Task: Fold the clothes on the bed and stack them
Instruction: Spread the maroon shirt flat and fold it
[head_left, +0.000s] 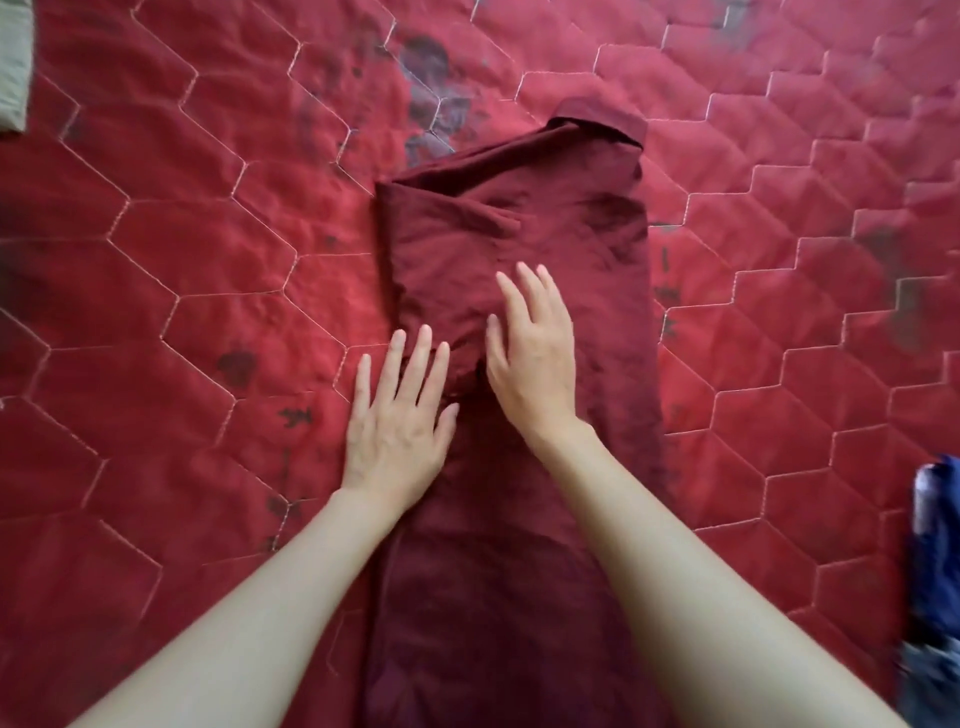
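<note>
Flat hands (400, 415) on creased maroon garment (519, 234)

Matt, creased maroon cloth shirt (519, 249) lies on a stitched, quilted red fabric bedcover (208, 260)

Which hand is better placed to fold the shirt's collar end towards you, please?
Probably the right hand: it lies flat on the shirt, nearer the collar. The left hand sits at its near-left edge.
</note>
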